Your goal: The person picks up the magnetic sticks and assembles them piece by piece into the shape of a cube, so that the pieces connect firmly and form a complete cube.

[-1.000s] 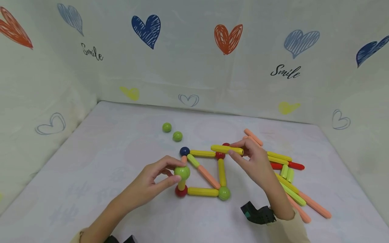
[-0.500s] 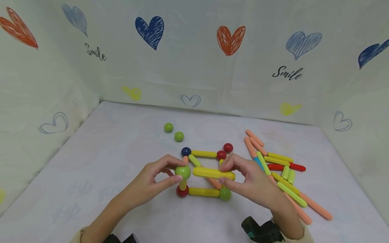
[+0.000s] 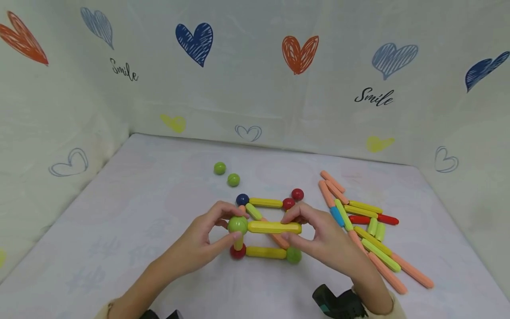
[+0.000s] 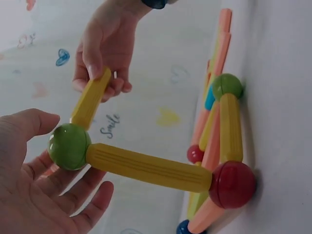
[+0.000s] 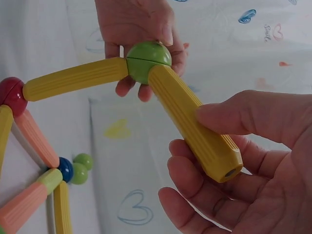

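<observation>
My left hand [image 3: 209, 232] pinches a green ball [image 3: 237, 225] between thumb and fingers. This ball tops an upright yellow stick [image 4: 151, 168] that rises from a red ball [image 3: 237, 251] at the near left corner of a flat frame. With thumb and fingertips my right hand [image 3: 314, 230] holds another yellow stick [image 3: 275, 227] level, its left end against the held green ball. In the right wrist view the free end of that stick [image 5: 214, 151] points toward the camera. The frame's other corners are a blue ball [image 3: 242, 199], a red ball [image 3: 288, 204] and a green ball [image 3: 294, 255].
Yellow sticks [image 3: 266, 202] edge the frame, and a salmon and lime diagonal crosses it. Two loose green balls [image 3: 233, 179] lie beyond, and a loose red ball [image 3: 297, 194] sits behind the far right corner. Several salmon, yellow, lime and red sticks [image 3: 372, 221] spread at the right.
The right hand has brought its yellow stick left and nearer, from over the far red corner to the held green ball, where its end now meets it. The left hand stays about in place.
</observation>
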Motion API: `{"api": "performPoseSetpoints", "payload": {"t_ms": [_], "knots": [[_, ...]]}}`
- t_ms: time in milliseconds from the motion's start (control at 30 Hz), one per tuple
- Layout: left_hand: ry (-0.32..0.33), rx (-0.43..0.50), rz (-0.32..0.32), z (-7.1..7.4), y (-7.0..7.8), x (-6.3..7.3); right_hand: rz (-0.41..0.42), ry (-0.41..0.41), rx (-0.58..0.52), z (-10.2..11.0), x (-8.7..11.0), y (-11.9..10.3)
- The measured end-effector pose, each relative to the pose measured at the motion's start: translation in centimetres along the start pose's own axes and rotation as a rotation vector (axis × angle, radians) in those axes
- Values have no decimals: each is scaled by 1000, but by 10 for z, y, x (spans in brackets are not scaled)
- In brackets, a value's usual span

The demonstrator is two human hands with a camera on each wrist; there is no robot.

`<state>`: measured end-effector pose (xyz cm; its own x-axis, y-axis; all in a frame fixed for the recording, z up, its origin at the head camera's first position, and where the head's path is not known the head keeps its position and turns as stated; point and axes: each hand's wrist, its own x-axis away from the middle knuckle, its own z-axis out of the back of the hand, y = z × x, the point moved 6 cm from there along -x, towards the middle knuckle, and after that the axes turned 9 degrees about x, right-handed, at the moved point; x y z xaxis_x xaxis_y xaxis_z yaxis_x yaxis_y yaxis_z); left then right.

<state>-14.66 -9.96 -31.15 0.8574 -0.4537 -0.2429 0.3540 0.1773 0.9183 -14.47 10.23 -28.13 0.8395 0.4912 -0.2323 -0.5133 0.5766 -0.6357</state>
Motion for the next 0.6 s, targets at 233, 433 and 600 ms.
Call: {"api": "performPoseSetpoints", "payload": {"t_ms": [233,433,600], "knots": [[-5,-167,-4,-8,6,-9,-28,-2,17,1,0,5],[-48,-310,-64,-14,7,-13,-20,-38,12,-1,-1,4],[-74,-284,-62,-17,5,-13,-28,-74,-23,-2,-1,7]]}}
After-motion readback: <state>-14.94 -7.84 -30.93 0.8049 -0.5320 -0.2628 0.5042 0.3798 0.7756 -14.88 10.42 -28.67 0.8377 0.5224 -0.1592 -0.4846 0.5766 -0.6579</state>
